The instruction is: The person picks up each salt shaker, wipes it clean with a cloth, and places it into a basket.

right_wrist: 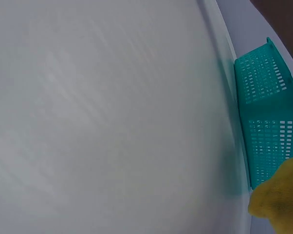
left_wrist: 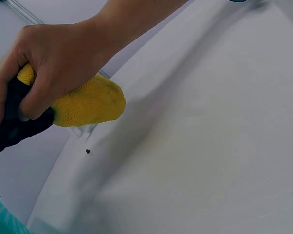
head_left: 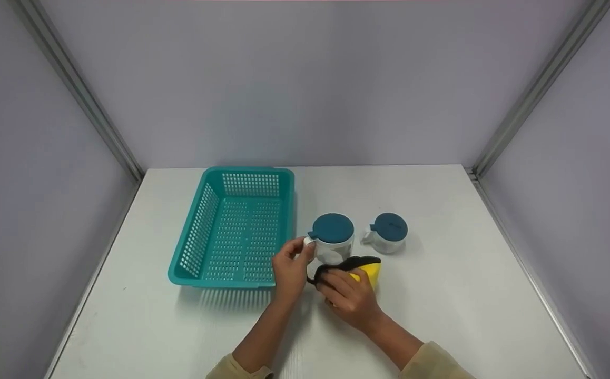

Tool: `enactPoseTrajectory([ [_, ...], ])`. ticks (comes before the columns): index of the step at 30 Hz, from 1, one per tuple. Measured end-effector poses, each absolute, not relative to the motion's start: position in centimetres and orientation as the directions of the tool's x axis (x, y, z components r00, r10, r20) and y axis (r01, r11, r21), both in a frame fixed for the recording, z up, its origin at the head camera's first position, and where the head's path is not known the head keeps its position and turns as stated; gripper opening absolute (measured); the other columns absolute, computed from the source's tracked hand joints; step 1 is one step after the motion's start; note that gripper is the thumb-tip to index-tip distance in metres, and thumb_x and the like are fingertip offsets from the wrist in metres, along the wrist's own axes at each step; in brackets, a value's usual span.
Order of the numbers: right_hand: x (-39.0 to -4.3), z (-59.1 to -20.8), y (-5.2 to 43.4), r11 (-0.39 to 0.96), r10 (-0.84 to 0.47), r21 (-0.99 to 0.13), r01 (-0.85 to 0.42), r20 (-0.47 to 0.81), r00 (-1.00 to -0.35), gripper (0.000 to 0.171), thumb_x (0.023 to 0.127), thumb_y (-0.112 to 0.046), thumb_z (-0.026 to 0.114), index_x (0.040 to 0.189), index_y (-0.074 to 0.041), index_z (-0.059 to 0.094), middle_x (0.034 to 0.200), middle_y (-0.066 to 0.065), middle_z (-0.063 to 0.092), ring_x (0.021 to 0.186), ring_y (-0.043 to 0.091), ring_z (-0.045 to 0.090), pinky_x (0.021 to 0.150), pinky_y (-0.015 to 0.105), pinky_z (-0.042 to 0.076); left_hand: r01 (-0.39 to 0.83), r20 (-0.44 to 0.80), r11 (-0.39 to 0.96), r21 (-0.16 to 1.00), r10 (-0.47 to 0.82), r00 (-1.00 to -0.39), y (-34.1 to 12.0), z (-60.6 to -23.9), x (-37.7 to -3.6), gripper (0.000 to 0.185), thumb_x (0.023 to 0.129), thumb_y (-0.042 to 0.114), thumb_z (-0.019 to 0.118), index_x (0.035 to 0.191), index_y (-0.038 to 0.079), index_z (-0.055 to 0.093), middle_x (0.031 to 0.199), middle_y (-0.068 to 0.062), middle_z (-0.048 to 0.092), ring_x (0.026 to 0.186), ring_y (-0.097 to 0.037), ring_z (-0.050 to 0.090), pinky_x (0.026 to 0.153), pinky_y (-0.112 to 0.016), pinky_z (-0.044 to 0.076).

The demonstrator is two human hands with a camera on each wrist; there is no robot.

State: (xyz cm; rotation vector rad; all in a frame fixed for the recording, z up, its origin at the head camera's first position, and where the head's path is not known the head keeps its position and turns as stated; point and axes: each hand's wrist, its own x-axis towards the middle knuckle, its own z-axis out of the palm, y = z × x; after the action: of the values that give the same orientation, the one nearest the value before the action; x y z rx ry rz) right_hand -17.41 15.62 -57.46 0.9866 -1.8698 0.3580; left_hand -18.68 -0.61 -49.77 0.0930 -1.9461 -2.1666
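A clear jar with a blue lid (head_left: 332, 228) stands right of the basket, its lid facing up. My left hand (head_left: 290, 271) pinches the whitish handle (head_left: 309, 241) at the jar's left side between thumb and fingers. With curled fingers my right hand (head_left: 350, 300) grips a yellow and black cloth (head_left: 371, 272) at the jar's near side. The same right hand (left_wrist: 64, 63) shows in the left wrist view, the cloth (left_wrist: 90, 102) bunched in its fingers. Part of the cloth (right_wrist: 280, 197) enters the right wrist view at lower right. The jar's lower part is hidden behind the cloth.
A teal plastic basket (head_left: 289, 226) with perforated walls sits to the left, close by my left hand. A smaller clear jar with a blue lid (head_left: 391, 227) is on the right. Everything rests on a white table (head_left: 468, 305), with pale panels (head_left: 305, 84) on three sides.
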Motion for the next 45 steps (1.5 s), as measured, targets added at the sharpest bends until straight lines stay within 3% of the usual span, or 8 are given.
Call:
enactPoseTrajectory([
  [9, -17.6, -55.6, 16.1, 0.575, -0.435, 0.218, -0.788, 0.898, -0.068, 0.013, 0.091, -0.021, 0.069, 0.093, -0.013, 0.079, 0.100, 0.005, 0.075, 0.091, 0.024, 0.070, 0.076, 0.042, 0.047, 0.055, 0.043, -0.092, 0.994, -0.126, -0.991, -1.0, -50.4, -19.1, 0.016, 0.091, 0.008, 0.069, 0.105, 0.000, 0.070, 0.094, -0.013, 0.068, 0.087, -0.019, 0.066, 0.077, -0.029, 0.060],
  [14, -17.6, -54.6, 16.1, 0.561, -0.417, 0.227, -0.796, 0.908, -0.034, 0.012, 0.091, -0.021, 0.070, 0.091, -0.012, 0.079, 0.098, 0.006, 0.075, 0.089, 0.025, 0.069, 0.075, 0.042, 0.046, -0.002, -0.011, -0.080, 0.997, -0.107, -0.994, -1.0, -50.4, -19.1, 0.016, 0.091, 0.010, 0.070, 0.105, 0.002, 0.071, 0.096, -0.010, 0.070, 0.090, -0.018, 0.068, 0.078, -0.029, 0.060],
  [24, -17.7, -54.2, 16.2, 0.562, -0.391, 0.214, -0.799, 0.920, -0.028, 0.010, 0.089, -0.020, 0.070, 0.090, -0.013, 0.077, 0.098, 0.007, 0.074, 0.090, 0.026, 0.068, 0.075, 0.042, 0.048, 0.075, 0.067, -0.139, 0.987, -0.064, -0.996, -1.4, -50.4, -18.9, 0.016, 0.092, 0.007, 0.068, 0.104, -0.003, 0.070, 0.096, -0.013, 0.070, 0.088, -0.016, 0.068, 0.077, -0.033, 0.060],
  [30, -17.5, -54.7, 16.3, 0.547, -0.405, 0.196, -0.814, 0.913, -0.053, 0.011, 0.089, -0.020, 0.069, 0.093, -0.013, 0.077, 0.101, 0.007, 0.074, 0.093, 0.026, 0.068, 0.077, 0.042, 0.046, 0.033, 0.023, -0.174, 0.984, -0.056, -0.998, -1.8, -50.3, -19.1, 0.018, 0.092, 0.008, 0.068, 0.106, -0.003, 0.069, 0.097, -0.012, 0.070, 0.089, -0.022, 0.068, 0.078, -0.036, 0.060],
  [35, -17.1, -55.3, 16.3, 0.533, -0.430, 0.185, -0.826, 0.900, -0.076, 0.013, 0.090, -0.020, 0.069, 0.096, -0.014, 0.078, 0.104, 0.006, 0.074, 0.096, 0.025, 0.068, 0.079, 0.041, 0.045, -0.006, -0.014, -0.205, 0.979, -0.041, -0.999, -2.1, -50.2, -19.2, 0.019, 0.092, 0.007, 0.069, 0.107, -0.004, 0.068, 0.098, -0.012, 0.070, 0.090, -0.020, 0.068, 0.079, -0.036, 0.060],
  [45, -16.8, -55.6, 16.4, 0.498, -0.462, 0.204, -0.843, 0.885, -0.059, 0.013, 0.091, -0.021, 0.069, 0.097, -0.014, 0.078, 0.103, 0.006, 0.074, 0.095, 0.024, 0.069, 0.079, 0.041, 0.046, -0.053, -0.056, -0.184, 0.981, -0.009, -0.998, -2.5, -51.1, -20.4, 0.020, 0.093, 0.010, 0.068, 0.109, -0.001, 0.069, 0.098, -0.012, 0.071, 0.091, -0.021, 0.069, 0.079, -0.039, 0.060],
])
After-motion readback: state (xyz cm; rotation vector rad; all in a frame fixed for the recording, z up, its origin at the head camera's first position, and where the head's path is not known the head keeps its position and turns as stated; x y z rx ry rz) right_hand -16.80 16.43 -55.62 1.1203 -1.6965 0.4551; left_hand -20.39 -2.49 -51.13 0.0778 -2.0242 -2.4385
